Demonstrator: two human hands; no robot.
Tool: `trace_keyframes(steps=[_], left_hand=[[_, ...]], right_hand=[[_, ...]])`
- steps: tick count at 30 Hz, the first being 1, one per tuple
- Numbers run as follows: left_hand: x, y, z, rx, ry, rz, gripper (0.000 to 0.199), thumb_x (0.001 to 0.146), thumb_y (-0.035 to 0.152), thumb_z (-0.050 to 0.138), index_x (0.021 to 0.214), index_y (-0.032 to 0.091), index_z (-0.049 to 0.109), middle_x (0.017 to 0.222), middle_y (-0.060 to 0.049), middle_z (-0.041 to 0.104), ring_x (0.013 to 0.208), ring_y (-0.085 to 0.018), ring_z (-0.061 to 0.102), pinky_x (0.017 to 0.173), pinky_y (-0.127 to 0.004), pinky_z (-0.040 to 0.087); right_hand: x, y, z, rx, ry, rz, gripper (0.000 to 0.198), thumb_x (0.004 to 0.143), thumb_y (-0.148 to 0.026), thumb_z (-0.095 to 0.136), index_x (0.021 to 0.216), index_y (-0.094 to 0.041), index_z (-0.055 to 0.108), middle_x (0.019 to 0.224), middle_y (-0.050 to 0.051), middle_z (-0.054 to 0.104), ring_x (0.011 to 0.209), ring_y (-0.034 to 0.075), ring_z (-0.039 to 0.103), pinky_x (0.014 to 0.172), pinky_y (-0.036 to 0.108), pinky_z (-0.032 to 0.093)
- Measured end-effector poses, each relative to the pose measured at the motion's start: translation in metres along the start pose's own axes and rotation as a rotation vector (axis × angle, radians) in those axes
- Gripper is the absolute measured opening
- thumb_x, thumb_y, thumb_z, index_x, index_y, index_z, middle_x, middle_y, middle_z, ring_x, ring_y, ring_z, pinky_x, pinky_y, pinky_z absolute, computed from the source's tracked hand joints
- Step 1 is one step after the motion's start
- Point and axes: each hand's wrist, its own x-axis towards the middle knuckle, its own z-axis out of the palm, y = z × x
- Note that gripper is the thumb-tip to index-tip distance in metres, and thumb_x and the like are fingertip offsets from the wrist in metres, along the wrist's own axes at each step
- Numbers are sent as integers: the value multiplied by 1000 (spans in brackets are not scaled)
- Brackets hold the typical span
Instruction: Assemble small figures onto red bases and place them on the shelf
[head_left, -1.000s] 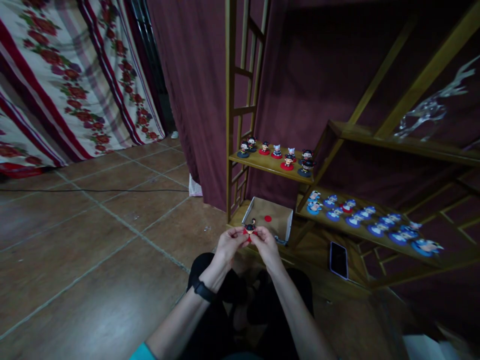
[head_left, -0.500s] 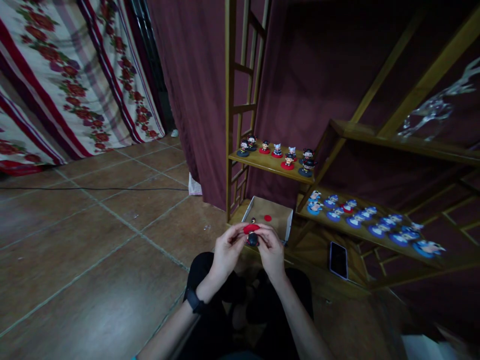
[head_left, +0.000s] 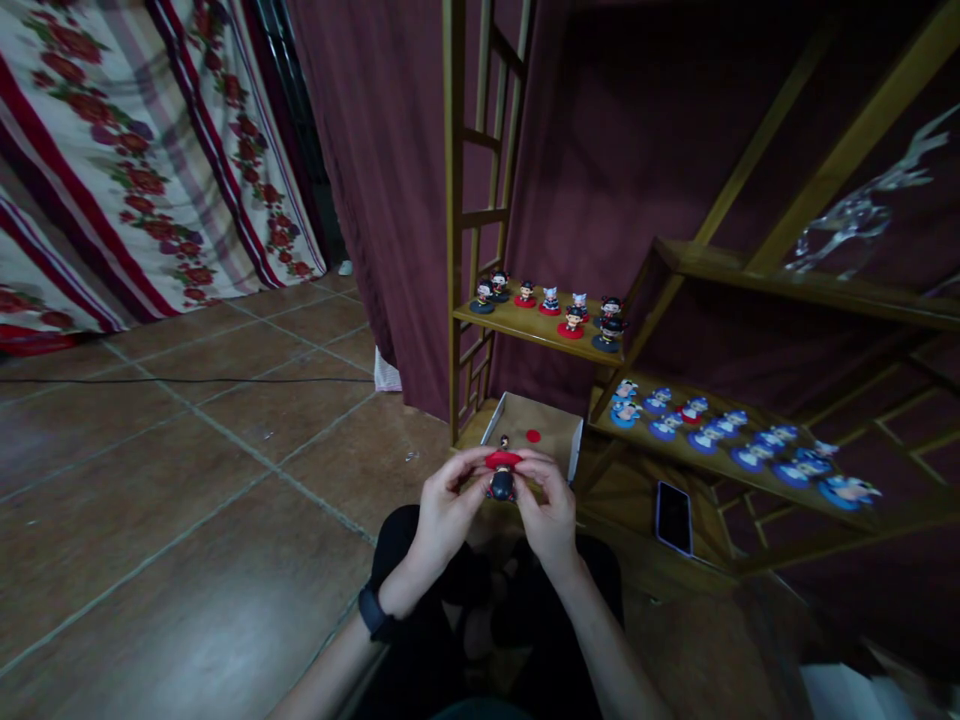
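Small figurine [head_left: 502,483] on red base [head_left: 502,460], upside down between both hands [head_left: 499,505].

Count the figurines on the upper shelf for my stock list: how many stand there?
8, as far as shows: two at the left end, three along the back, one red-based in front, two dark ones at the right end. Others could be hidden.

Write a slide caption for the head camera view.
Both hands, left and right, hold a small figurine on its red base before wooden shelves.
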Motion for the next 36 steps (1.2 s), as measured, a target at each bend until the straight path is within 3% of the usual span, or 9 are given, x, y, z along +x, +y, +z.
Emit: trace_keyframes(steps=[5,9,12,15,19,29,36], left_hand=[[8,-6,-2,-99,-62,-85,36,62,15,72,98,15,65,90,-7,68,81,-16,62,76,-25,48],[15,-18,-6,-265,-78,-308,34,65,17,71,98,12,64,86,-8,68,70,-12,62,66,-22,50],[17,-23,-11,-387,-105,-483,28,68,16,69,94,10,64,85,-9,68,68,-12,63,66,-21,52],[18,-25,-14,-432,-129,-568,24,70,16,67,93,9,64,84,-11,68,68,-12,64,68,-22,53],[18,-24,-13,-425,-143,-560,28,70,15,68,97,9,64,87,-11,68,70,-13,65,69,-21,53],[19,-33,-9,-357,-123,-530,28,66,16,72,92,9,65,73,-8,68,59,-11,63,58,-19,51],[21,-36,-9,-327,-96,-541,25,64,16,72,87,9,66,70,-8,68,54,-9,61,53,-17,49]], right_hand=[[5,-2,1,-22,-46,89,17,74,-26,58,91,-25,59,102,4,61,92,20,58,85,36,46],[9,5,7,118,-95,273,19,74,-30,59,91,-23,57,90,3,64,83,18,59,78,34,47],[11,11,10,243,-103,408,20,73,-33,60,89,-22,57,90,3,64,81,17,60,71,30,48],[10,13,10,322,-93,522,23,71,-36,61,88,-21,57,89,3,65,76,17,60,65,28,47],[10,15,9,376,-106,587,22,71,-36,61,87,-21,57,87,3,65,72,15,60,65,28,47],[6,24,11,297,-109,511,23,70,-38,62,85,-21,57,88,2,65,70,14,58,60,25,46],[6,26,13,259,-91,542,23,68,-39,63,80,-20,57,81,1,64,68,14,58,59,25,46]])
